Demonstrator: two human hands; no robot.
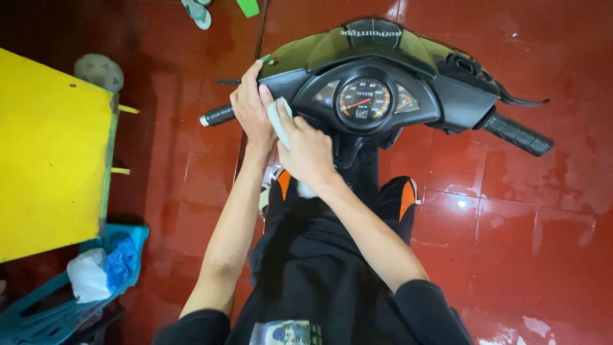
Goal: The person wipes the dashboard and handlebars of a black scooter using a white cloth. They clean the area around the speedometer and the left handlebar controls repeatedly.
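Gripping left handlebar (220, 115), left hand (251, 105) fingers closed; right hand (308, 150) fingers press pale cloth (278, 118) at dashboard (364, 102) edge.

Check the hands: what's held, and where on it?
Right hand presses a pale cloth against the scooter's handlebar cover, fingers over its lower part. Left hand grips the cover's left end beside the grip.

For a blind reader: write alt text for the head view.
Seen from above, a person's left hand grips the left side of a black scooter's handlebar while the right hand presses a pale cloth beside the speedometer. Red floor tiles lie below, a yellow board at left.
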